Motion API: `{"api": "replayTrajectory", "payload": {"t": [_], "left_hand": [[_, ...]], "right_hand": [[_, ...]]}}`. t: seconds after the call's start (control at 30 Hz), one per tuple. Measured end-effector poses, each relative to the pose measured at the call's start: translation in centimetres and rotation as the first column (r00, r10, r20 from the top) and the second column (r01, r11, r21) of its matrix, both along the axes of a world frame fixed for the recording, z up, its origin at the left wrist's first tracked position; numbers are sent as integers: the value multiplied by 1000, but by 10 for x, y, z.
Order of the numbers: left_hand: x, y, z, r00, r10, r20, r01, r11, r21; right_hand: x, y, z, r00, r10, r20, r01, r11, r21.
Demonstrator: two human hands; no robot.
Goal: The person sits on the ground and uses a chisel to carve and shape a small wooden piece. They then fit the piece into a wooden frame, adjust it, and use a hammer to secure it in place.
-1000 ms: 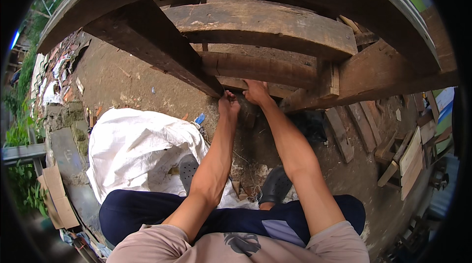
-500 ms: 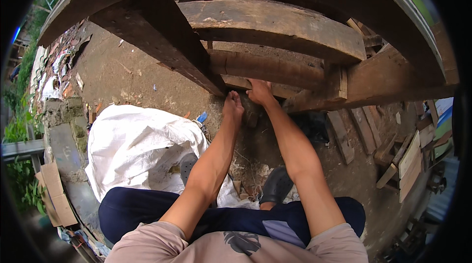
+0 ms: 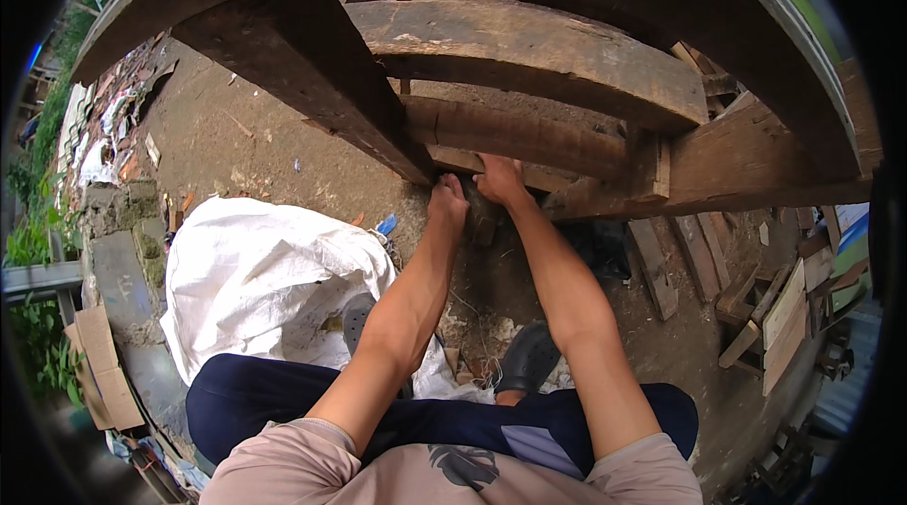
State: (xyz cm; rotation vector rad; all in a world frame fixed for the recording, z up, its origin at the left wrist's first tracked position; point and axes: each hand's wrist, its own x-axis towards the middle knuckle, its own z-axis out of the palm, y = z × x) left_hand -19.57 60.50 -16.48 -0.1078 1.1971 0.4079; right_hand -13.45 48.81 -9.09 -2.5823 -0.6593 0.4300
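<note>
Low among the timbers of a dark wooden frame [image 3: 312, 70], both my hands are close together. My right hand [image 3: 500, 180] is closed over a short wooden slat [image 3: 458, 160] beneath a crossbar [image 3: 515, 135]; its fingertips are partly hidden. Just left of it, my left hand [image 3: 448, 203] has its fingers curled together by the lower end of the slanting post. Whether anything is pinched in it I cannot make out. A small wooden block [image 3: 484, 229] is on the dirt just below the hands.
A white woven sack [image 3: 274, 283] lies by my left foot, with a blue scrap [image 3: 386, 224] beside it. Loose planks [image 3: 654, 269] and a small wooden piece of framework [image 3: 756, 316] lie at the right. A block wall [image 3: 118, 259] and cardboard [image 3: 102, 368] stand at the left.
The fingers of my left hand have curled in closer together beside the post. My right hand stays on the slat. The view has shifted very slightly.
</note>
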Motion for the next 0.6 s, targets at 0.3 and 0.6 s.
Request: {"api": "replayTrajectory", "payload": {"t": [0.3, 0.6], "left_hand": [[10, 11, -16, 1000, 3, -29, -4, 999, -49], [4, 4, 6, 996, -30, 79, 24, 998, 64]], "right_hand": [[-3, 2, 4, 999, -8, -33, 8, 1000, 11], [-1, 0, 6, 995, -11, -96, 10, 1000, -14]]}}
